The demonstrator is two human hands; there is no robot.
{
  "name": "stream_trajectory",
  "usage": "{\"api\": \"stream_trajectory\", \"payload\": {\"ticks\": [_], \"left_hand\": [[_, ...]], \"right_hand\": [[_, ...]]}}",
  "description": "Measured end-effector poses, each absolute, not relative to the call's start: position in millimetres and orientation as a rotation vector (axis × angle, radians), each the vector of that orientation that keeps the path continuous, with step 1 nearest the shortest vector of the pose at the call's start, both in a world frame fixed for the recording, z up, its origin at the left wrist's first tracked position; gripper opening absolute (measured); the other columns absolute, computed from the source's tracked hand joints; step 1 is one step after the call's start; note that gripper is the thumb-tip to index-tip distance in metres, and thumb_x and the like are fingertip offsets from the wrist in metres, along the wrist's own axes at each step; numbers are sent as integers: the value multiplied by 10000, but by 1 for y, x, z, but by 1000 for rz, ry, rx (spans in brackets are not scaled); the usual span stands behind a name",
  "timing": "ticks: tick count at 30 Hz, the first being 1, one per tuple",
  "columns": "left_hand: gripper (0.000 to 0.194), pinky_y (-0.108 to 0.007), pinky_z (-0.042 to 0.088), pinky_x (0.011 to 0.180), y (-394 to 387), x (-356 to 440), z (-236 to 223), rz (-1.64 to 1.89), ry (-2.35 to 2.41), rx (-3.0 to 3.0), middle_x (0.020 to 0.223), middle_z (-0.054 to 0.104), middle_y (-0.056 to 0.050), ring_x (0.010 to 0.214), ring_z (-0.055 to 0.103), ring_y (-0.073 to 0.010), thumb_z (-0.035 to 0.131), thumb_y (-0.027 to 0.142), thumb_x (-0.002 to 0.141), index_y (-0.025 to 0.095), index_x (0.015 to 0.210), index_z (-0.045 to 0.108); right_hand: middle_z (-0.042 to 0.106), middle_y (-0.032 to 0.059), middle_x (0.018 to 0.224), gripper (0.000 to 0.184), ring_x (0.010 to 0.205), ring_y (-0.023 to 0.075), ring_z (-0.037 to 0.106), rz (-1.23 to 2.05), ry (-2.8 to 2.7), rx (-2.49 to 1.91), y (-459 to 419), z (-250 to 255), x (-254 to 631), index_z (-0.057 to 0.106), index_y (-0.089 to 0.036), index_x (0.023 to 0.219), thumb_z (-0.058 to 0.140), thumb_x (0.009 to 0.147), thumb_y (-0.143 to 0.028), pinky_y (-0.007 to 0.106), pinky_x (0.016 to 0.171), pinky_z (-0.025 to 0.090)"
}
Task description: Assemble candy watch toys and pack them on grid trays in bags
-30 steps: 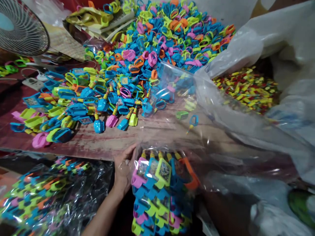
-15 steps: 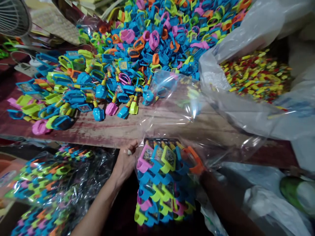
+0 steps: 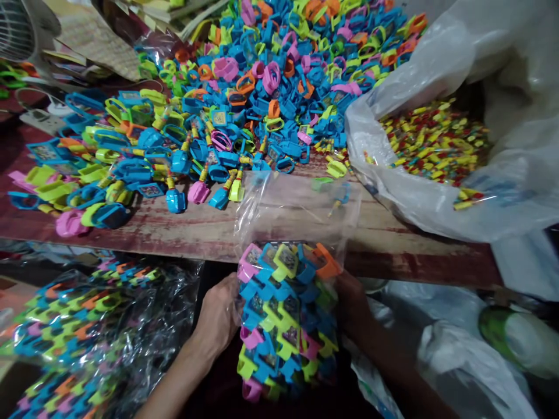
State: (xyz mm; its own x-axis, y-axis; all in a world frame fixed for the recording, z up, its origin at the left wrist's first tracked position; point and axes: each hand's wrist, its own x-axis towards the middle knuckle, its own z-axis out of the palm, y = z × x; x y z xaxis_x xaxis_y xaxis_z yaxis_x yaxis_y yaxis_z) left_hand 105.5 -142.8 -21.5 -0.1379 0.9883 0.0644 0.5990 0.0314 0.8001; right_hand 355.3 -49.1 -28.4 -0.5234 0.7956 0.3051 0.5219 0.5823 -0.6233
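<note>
A clear plastic bag [image 3: 301, 206] stuffed with a stack of coloured plastic toys [image 3: 286, 317] stands upright below the table's near edge. My left hand [image 3: 218, 314] grips the bag's left side with curled fingers. My right hand [image 3: 351, 302] holds the bag's right side, partly hidden behind it. The bag's open top rises above the stack and leans over the wooden table [image 3: 196, 230].
A big heap of loose toys [image 3: 244, 99] in blue, pink, green and orange covers the table. A large white bag of small red and yellow pieces [image 3: 432, 145] lies at the right. Filled clear bags [image 3: 87, 326] lie at lower left. A fan [image 3: 21, 29] stands at top left.
The bag's loose top has dropped from spread out to the right into an upright flap. Both hands have slid down onto the sides of the stack.
</note>
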Motion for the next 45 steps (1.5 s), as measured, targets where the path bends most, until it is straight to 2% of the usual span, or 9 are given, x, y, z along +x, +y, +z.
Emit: {"api": "stream_trajectory", "payload": {"ticks": [3,6,13,17,22,26,30,38,45], "left_hand": [[177,-222,493,573,-147,102,-20,1035,1878,1666,691,658,-21,584,630,-158,448,258,848,198,859,614],[161,-196,450,489,-157,96,-19,1037,2065,1777,687,666,20,519,629,-144,478,315,898,215,997,555],[120,-232,469,593,-171,85,-23,977,1814,2500,716,627,-36,601,608,-150,463,149,893,201,798,515],[172,-275,492,646,-174,81,-18,863,1633,2714,735,610,-65,676,595,-186,423,172,871,201,742,532],[113,-299,505,667,-185,81,-12,789,1489,2810,744,614,-55,700,590,-197,454,164,827,201,769,544],[104,-288,496,636,-203,89,-14,818,1402,2760,696,590,-28,640,564,-177,456,131,807,203,808,532],[122,-282,469,605,-201,95,-10,905,1360,2676,665,559,-18,606,526,-169,441,100,813,203,802,505],[196,-267,338,519,-141,80,41,1112,1484,2696,619,470,4,554,460,-146,422,82,863,209,717,442],[308,-227,272,477,-101,66,103,1129,1498,2542,531,377,47,462,361,-91,371,141,914,197,611,378]], "right_hand": [[720,73,884,268,745,232,709,463,-2172,-1107,-51,-29,357,583,-240,1130,414,926,-201,320,634,572],[729,65,844,252,660,220,708,310,-2206,-1072,-57,-31,366,536,-228,1160,447,925,-214,300,575,556],[724,109,977,260,843,210,713,260,-2451,-780,-57,-24,385,629,-207,1071,405,942,-184,296,668,567],[710,98,857,226,738,196,686,188,-2473,-764,-56,-16,390,657,-207,953,433,941,-232,296,617,536],[644,46,735,165,649,166,599,157,-2585,-499,-71,0,398,597,-206,893,453,886,-125,280,590,472],[555,23,632,217,567,163,490,178,-2691,-437,-91,6,406,511,-227,706,411,836,-84,289,519,372],[542,22,636,226,579,161,479,170,-2695,-445,-89,13,407,496,-221,690,401,844,-85,290,534,350],[532,4,646,220,586,125,479,83,-2573,-497,-36,63,385,524,-188,736,435,928,-129,258,554,328],[368,-38,550,387,513,94,348,419,-2522,-760,2,116,361,358,-201,586,402,959,-294,249,516,259]]}}
